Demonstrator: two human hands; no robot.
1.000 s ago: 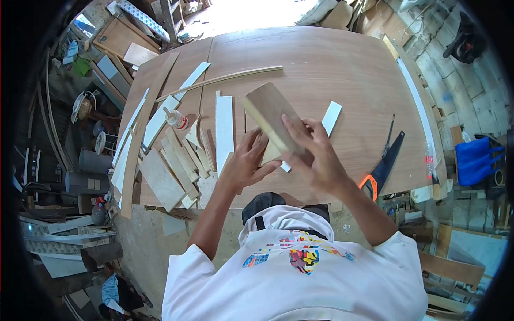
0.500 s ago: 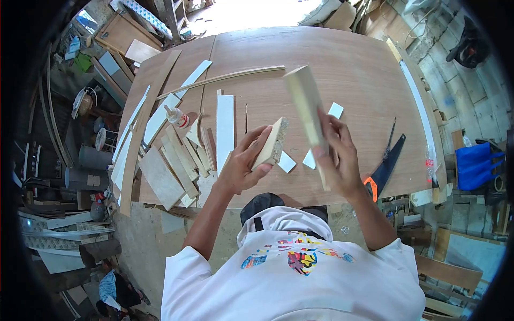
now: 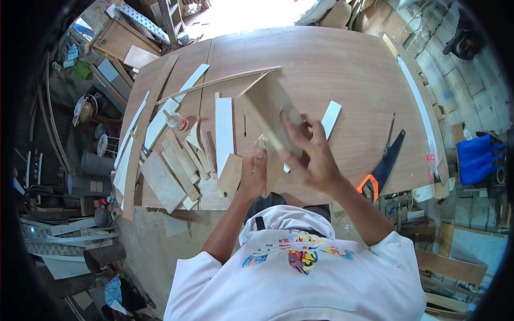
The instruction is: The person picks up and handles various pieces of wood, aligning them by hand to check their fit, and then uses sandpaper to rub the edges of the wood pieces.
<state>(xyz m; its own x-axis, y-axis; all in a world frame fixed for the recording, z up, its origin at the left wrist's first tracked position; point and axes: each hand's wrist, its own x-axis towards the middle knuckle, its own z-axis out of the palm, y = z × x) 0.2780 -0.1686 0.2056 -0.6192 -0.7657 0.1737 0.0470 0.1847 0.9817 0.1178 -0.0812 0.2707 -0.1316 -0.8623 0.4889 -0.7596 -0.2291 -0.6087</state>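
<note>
Pale wooden block (image 3: 270, 109) mid-frame, its lower end grasped in the right hand (image 3: 313, 152), leaving the upper end free; below, the left hand (image 3: 255, 170) grips a smaller piece (image 3: 274, 170), seemingly to steady it. The saw (image 3: 387, 161) lies at right, presumably out of the way.

The held board (image 3: 274, 111) is smooth, matt wood; the table (image 3: 348, 69), faintly glossy wood. The saw (image 3: 388, 160) is metal (its handle (image 3: 374, 184) looks plastic), the bottle (image 3: 175, 121) cloudy plastic, the shirt (image 3: 342, 283) matt cloth.
</note>
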